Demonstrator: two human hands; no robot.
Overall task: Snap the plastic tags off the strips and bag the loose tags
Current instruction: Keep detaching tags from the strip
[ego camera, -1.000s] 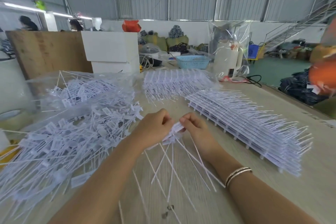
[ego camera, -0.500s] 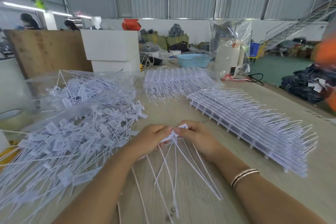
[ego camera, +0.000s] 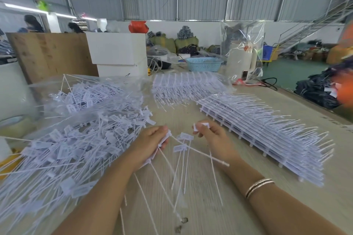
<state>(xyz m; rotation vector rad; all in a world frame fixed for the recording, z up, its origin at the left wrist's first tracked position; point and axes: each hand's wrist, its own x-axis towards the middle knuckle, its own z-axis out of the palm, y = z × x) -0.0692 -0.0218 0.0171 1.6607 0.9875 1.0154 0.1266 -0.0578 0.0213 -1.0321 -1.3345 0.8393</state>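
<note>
My left hand (ego camera: pixel 152 143) is closed around a small bunch of white plastic tags (ego camera: pixel 162 142) whose long tails hang toward me. My right hand (ego camera: pixel 212 137) pinches one tag (ego camera: pixel 200 126) by its flat head, a short gap from the left hand. Two loose tags (ego camera: pixel 181 142) hang or fall between the hands. A large heap of loose tags (ego camera: pixel 72 149) lies on the table to the left. Stacked uncut tag strips (ego camera: pixel 267 135) run along the right, with a second stack of strips (ego camera: pixel 187 87) behind.
A clear plastic bag (ego camera: pixel 82 95) holding loose tags lies at the back left. White boxes (ego camera: pixel 118 53), a blue basket (ego camera: pixel 204 64) and a white appliance (ego camera: pixel 242 61) stand at the far edge. The wooden table (ego camera: pixel 210 206) shows between my forearms.
My hands, joined on a strip before, have pulled apart. The right hand now holds a separated tag and the left keeps the bunch; two tags have come loose between them.
</note>
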